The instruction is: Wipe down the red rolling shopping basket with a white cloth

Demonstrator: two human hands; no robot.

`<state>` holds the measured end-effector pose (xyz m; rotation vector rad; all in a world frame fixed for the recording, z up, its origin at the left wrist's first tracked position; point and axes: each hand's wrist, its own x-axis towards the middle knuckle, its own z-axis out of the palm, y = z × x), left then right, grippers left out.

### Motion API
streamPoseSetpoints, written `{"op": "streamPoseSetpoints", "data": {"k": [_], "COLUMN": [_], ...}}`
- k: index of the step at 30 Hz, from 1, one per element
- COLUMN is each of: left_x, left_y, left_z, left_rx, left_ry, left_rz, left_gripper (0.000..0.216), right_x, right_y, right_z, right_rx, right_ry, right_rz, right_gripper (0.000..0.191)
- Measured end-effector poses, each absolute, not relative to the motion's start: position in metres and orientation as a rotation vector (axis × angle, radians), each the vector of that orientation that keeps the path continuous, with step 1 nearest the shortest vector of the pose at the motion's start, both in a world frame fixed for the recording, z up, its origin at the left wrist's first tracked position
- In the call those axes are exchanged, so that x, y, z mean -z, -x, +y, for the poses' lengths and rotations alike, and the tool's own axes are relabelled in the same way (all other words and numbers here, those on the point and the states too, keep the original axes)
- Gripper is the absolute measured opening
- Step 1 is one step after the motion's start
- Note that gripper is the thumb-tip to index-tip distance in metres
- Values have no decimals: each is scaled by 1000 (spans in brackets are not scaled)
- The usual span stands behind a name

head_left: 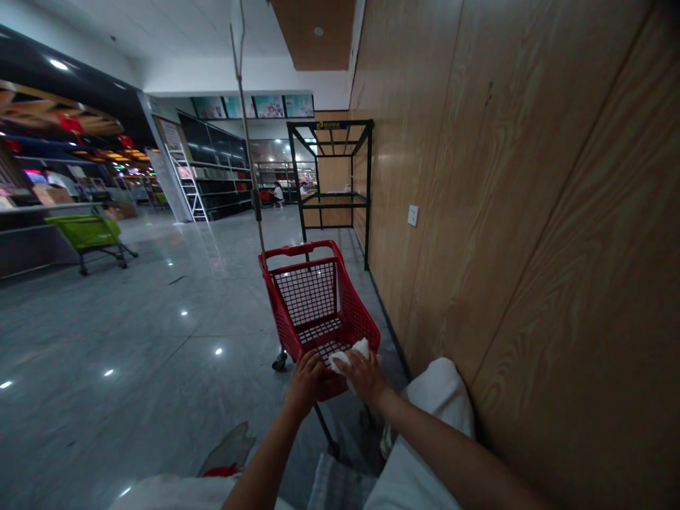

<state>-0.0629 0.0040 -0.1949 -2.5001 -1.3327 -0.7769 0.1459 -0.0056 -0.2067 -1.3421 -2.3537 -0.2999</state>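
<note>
In front of me stands a red plastic shopping cart with grid walls, its basket holding nothing that I can see. My left hand rests on the cart's near rim with the fingers curled over it. A crumpled white cloth is under my right hand, which presses it against the near rim at the right corner. The right fingers are closed over the cloth and partly hide it. A thin pole rises from the cart's far left corner.
A wood-panelled wall with a socket runs close along my right. Beyond the cart stands a dark metal rack. A green shopping cart is at the left, by a counter. Farther back are shelves, a white ladder and a crouching person.
</note>
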Motion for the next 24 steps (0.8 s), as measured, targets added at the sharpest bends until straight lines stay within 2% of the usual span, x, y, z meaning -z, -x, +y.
{"op": "streamPoseSetpoints", "data": {"k": [5, 8, 14, 18, 24], "left_x": [188, 187, 189, 185, 178], "left_y": [55, 46, 44, 55, 65], "left_z": [1, 2, 16, 27, 34], "left_rx": [723, 721, 726, 677, 609], "left_ry": [2483, 2449, 2452, 2476, 2481], "left_rz": [-1393, -1447, -1473, -1473, -1480], "left_gripper": [16, 21, 24, 21, 20], "right_x": [188, 176, 180, 186, 182], "right_y": [-178, -156, -112, -138, -188], "right_z": [4, 0, -1, 20, 48], "right_rx": [285, 191, 149, 180, 173], "right_ry": [1493, 1615, 1508, 1397, 1537], "right_rz": [-2331, -2285, -2352, -2402, -2385], "right_gripper": [48, 44, 43, 46, 58]}}
